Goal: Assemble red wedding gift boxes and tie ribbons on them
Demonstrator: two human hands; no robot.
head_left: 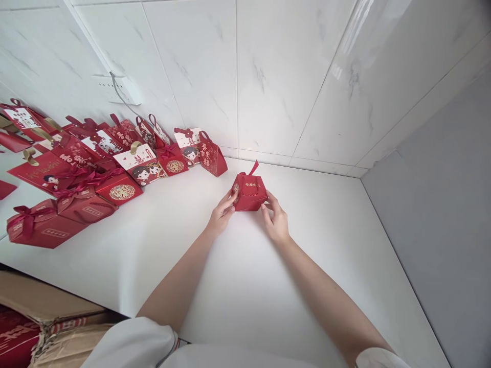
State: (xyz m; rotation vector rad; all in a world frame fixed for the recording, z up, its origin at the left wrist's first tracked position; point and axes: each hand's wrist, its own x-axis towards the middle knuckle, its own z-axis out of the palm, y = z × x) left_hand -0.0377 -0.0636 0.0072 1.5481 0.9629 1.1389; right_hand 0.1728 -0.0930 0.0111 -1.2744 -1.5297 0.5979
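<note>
A small red gift box with gold lettering, a cord handle and a ribbon end sticking up from its top rests on the white tabletop. My left hand grips its left side, the fingers against the face with the gold emblem. On the opposite side, my right hand has its thumb and fingers at the right edge of the box. The side turned to the wall and the underside are hidden.
Several red gift boxes stand crowded at the left, the last a peaked box by the tiled wall. A socket with a grey cable is behind them. An open cardboard carton sits below the table's front left edge.
</note>
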